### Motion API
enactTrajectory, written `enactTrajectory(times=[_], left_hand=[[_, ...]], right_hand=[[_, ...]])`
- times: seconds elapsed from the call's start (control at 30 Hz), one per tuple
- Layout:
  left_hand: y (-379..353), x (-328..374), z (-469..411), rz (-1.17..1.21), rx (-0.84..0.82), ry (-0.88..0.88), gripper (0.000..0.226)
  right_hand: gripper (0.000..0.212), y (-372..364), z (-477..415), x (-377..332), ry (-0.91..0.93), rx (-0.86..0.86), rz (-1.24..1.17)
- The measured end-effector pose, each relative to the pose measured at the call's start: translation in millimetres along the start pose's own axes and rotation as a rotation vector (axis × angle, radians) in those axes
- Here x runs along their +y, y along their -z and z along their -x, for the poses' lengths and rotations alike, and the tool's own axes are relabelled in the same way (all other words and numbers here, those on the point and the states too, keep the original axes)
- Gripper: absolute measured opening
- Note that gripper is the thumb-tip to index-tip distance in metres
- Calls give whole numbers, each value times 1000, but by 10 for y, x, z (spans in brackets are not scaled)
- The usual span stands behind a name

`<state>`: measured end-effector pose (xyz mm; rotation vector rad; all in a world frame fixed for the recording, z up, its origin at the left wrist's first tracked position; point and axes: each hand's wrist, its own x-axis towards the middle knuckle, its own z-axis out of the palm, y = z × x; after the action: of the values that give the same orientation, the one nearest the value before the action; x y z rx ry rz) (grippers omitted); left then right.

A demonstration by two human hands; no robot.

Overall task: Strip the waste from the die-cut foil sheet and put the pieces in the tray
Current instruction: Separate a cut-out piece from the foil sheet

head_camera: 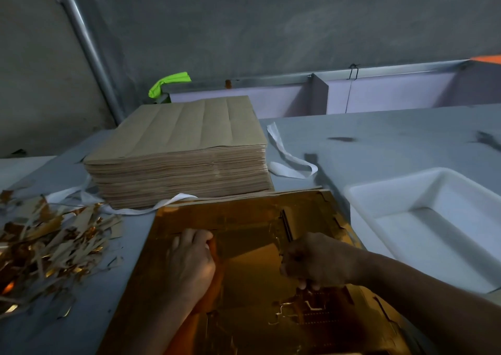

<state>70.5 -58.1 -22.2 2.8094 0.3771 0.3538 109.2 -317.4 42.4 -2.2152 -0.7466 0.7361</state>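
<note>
Progress judged partial. Foil sheet (252, 219) laid flat on table (379, 137) directly in front, gold face up, far edge against the foot of brown sheet stack (179, 151). Lifted cut lines and open slots visible near the right hand and across the near part of the sheet; large areas apparently not yet separated.

Waste pile (48, 246) of gold and brown scraps on the table at left, well apart from the tray. Not determinable which sheet produced it.

Tray (433, 181), white, just beside the sheet at right. No pieces visible inside, so transfer of pieces judged not yet begun.

Hand states:
- Left hand (192, 262): pressed onto the left half of the sheet, fingers bent at the knuckles. Hold on anything not determinable.
- Right hand (317, 262): fingers curled tight, fingertips pinching the foil at the cut pattern.

Surroundings:
- White strap (287, 162) trailing round the stack, one loop running along the sheet's far left corner; possible snag when lifting.
- Green cloth (168, 83) behind the stack, clear of the work.

No object seen between sheet and tray.
</note>
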Motion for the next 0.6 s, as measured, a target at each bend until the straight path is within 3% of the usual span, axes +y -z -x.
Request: enactTrajectory(times=[0.6], left_hand=[[-99, -60, -11, -55, 29, -31, 35]], right_hand=[[20, 98, 62, -86, -84, -21, -67]])
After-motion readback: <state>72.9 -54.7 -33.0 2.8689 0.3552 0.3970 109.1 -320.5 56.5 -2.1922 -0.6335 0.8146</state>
